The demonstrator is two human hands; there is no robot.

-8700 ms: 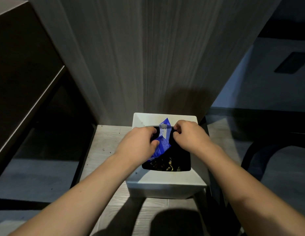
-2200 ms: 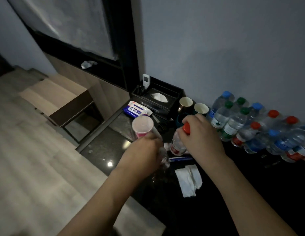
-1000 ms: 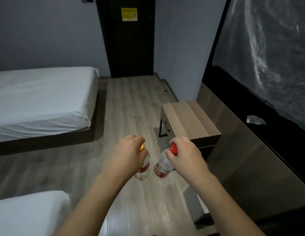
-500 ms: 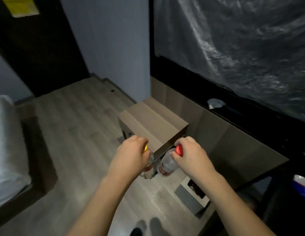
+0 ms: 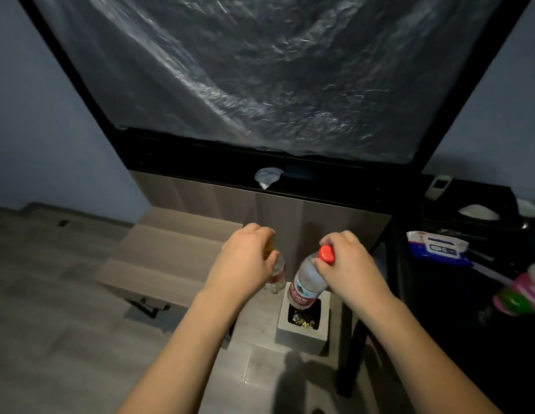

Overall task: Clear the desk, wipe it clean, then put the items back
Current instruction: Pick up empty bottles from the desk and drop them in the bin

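Note:
My right hand (image 5: 350,264) grips a clear plastic bottle with a red cap (image 5: 308,282) by its neck; the bottle hangs tilted just above the opening of a small white square bin (image 5: 323,333) on the floor. My left hand (image 5: 245,261) holds a second clear bottle with a yellow cap (image 5: 276,279) by its top, left of the bin. Trash shows inside the bin. The black desk (image 5: 457,282) lies at the right.
A wooden stool (image 5: 164,258) stands left of the bin. On the desk are a wet-wipes pack (image 5: 439,246), a pink cup (image 5: 526,291) and a tissue box (image 5: 475,210). A crumpled tissue (image 5: 267,176) lies on the window ledge. Wood floor spreads to the left.
I have turned right from the room toward the window and the bin. Both hands still carry the bottles, which are now over and beside the bin.

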